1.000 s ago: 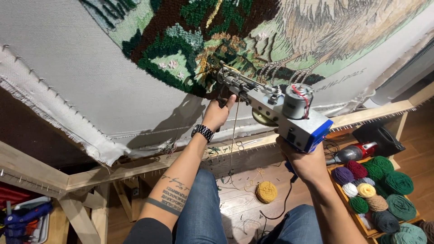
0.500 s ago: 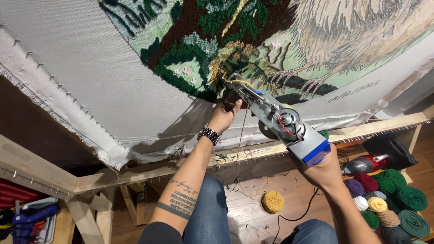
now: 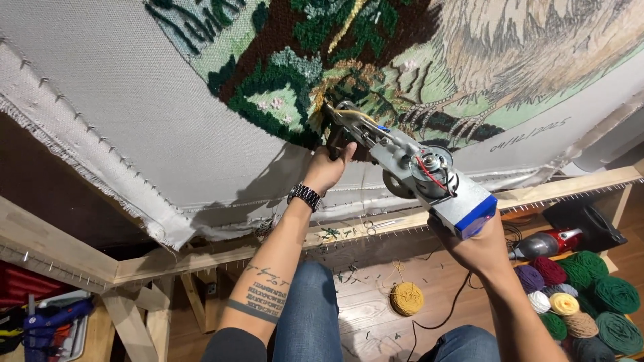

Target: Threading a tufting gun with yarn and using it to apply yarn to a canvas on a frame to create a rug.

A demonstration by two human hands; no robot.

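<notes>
A grey tufting gun (image 3: 416, 175) with a blue end points its needle into a stretched white cloth (image 3: 134, 121) on a wooden frame (image 3: 201, 251). The cloth carries a tufted picture (image 3: 349, 60) in greens, brown and pale fur tones. My left hand (image 3: 327, 169), with a dark wristwatch, grips the gun's front handle just below the needle. My right hand (image 3: 477, 247) holds the rear grip under the blue end. A thin yarn strand runs down from the gun.
A mustard yarn ball (image 3: 407, 298) lies on the wooden floor between my knees. A tray of several coloured yarn balls (image 3: 583, 302) and a red tool (image 3: 547, 243) sit at the right. A blue tool (image 3: 50, 320) lies in a bin at the lower left.
The gun's needle has shifted slightly along the green and brown tufted area, and the view has tilted and moved closer to the cloth. Both hands keep their grip.
</notes>
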